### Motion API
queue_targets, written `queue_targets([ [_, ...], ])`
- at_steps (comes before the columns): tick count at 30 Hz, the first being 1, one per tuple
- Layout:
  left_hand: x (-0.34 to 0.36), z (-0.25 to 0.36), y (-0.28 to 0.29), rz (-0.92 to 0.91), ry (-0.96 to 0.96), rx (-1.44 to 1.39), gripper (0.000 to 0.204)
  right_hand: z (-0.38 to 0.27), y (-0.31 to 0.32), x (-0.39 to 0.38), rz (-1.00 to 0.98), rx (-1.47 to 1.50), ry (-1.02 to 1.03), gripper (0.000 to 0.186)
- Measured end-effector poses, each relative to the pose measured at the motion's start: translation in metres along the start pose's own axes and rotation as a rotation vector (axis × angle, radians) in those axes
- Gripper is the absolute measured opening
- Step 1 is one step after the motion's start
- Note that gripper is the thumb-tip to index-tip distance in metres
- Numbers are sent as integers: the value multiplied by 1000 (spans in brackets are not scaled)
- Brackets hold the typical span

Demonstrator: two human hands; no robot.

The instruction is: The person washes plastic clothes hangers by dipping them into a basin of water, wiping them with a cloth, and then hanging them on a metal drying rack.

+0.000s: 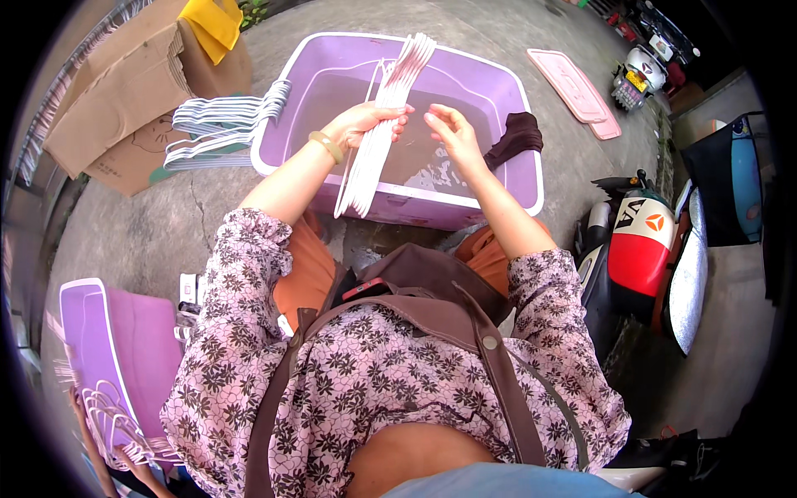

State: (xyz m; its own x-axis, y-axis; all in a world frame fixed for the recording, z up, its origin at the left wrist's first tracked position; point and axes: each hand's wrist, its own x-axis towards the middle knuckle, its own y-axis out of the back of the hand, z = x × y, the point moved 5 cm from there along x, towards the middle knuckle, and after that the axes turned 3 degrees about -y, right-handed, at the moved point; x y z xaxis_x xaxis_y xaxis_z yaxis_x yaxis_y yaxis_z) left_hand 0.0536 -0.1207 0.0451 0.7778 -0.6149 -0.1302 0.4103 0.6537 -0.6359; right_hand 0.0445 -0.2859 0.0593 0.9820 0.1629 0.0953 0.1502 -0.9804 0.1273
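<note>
My left hand (365, 124) is closed around a bundle of white clothes hangers (365, 174), held upright over a purple tub (398, 207) with murky water in it. One hanger at the bundle's left side stands slightly apart from the others. My right hand (452, 133) is just right of the bundle, its fingers apart and nothing in them. Over the tub's left rim hang several more white hangers (220, 124). A dark brown cloth (515, 139) is draped on the right rim.
A cardboard box (124, 108) with a yellow piece on top stands at the far left. Pink lids (573, 87) lie on the concrete floor at the far right. A red and white scooter (639, 257) is close on my right. At lower left, another person's hands (137, 465) hold hangers beside a second purple tub (141, 349).
</note>
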Motion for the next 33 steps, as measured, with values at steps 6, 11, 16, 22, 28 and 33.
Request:
queue_targets([
  [6,-10,-6,-16,-46,71,154,24,-60,-26,56,-266,-79,194,57],
  [11,-9,-10,-36,-35,138,174,25,-63,-36,68,-348,73,91,29],
  [16,-13,-5,-41,-104,144,35,34,-64,-29,66,-571,315,-78,33],
  [22,-11,-7,-42,-156,86,-17,38,-75,-21,60,-671,390,-84,46],
  [28,0,-10,-29,-189,71,-125,38,-85,-30,52,-742,444,-179,68],
  [33,7,-5,-35,-155,86,-95,34,-84,-27,51,-787,604,-230,72],
])
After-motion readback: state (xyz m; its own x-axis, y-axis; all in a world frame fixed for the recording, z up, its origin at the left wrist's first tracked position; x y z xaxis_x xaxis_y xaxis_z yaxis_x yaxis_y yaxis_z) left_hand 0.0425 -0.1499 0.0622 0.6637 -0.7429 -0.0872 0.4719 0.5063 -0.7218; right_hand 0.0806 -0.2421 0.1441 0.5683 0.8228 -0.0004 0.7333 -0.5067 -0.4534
